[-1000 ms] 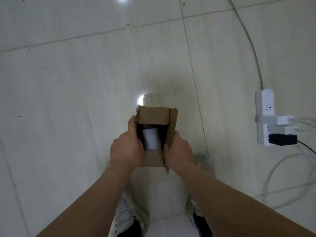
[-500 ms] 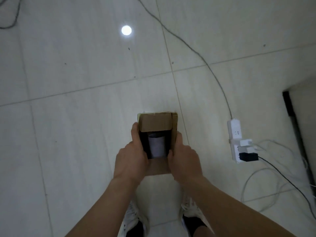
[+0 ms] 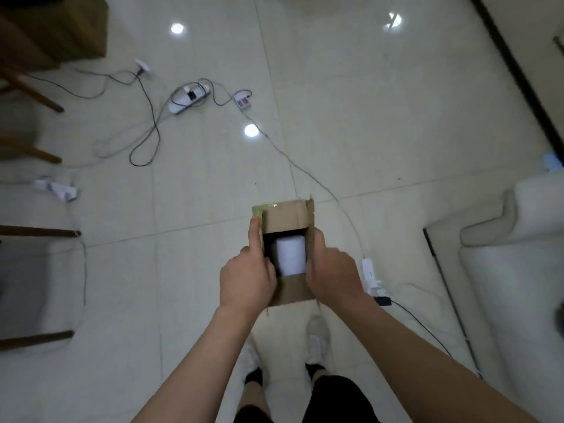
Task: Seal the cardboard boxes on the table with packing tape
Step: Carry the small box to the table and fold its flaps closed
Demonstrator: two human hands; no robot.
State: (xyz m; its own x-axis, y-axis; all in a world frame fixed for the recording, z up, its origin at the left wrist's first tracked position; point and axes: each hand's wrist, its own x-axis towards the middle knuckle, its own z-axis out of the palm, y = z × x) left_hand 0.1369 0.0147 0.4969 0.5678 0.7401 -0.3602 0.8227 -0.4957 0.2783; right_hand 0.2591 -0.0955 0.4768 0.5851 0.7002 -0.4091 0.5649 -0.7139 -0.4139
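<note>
A small brown cardboard box (image 3: pixel 287 219) is held in the air above the tiled floor, its top flaps partly open. Inside it shows a white cylinder (image 3: pixel 290 254). My left hand (image 3: pixel 247 274) grips the box's left side, thumb stretched along the edge. My right hand (image 3: pixel 332 271) grips the right side, fingers curled round the wall. A strip of shiny tape (image 3: pixel 264 208) sits at the box's far left corner. No tape roll and no table top with other boxes are in view.
Power strips (image 3: pixel 189 99) (image 3: pixel 373 280) and loose cables (image 3: pixel 146 129) lie on the floor ahead and to the right. Wooden chair legs (image 3: pixel 36 233) stand at the left, a pale sofa (image 3: pixel 512 270) at the right. My white shoes (image 3: pixel 317 337) are below the box.
The camera has tilted up and forward, bringing more of the room into view. Both hands keep the same hold on the box.
</note>
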